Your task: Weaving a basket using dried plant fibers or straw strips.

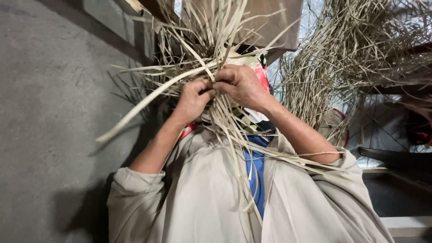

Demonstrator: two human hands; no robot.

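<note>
L hand (pixel 194 95) and R hand (pixel 240 84) meet knuckle to knuckle near frame centre, both curled tight, fingers closed around the same gathered knot of pale flat strips (pixel 211 85). L fist pinches strips from approx 8 o'clock of the knot, R from approx 3 o'clock; thumbs nearly touching. Neither hand is nearer: both are on the knot, no gap.

Key relation: strips fan out from the pinch pt both ways. Long loose ends (pixel 238 148) trail toward 6 o'clock, down over the lap and beige jacket (pixel 202 198), some reaching almost to bottom of frame. Upper ends spray toward 12 and 11 o'clock, w/ one thick bent strip (pixel 144 105) sweeping out to 8 o'clock over the grey concrete floor (pixel 49 112). So main axis of the bundle runs approx 12-to-6, hands gripping it crosswise at mid-length.

Behind hands, a colourful cloth (pixel 258 74), red/white/dark, partly hidden by strips. At 2 o'clock, well apart from hands, a big loose heap of the same dried strips (pixel 342 63), untouched. Wooden board (pixel 270 22) at 12 o'clock. Blue garment (pixel 256 168) shows between jacket fronts
</note>
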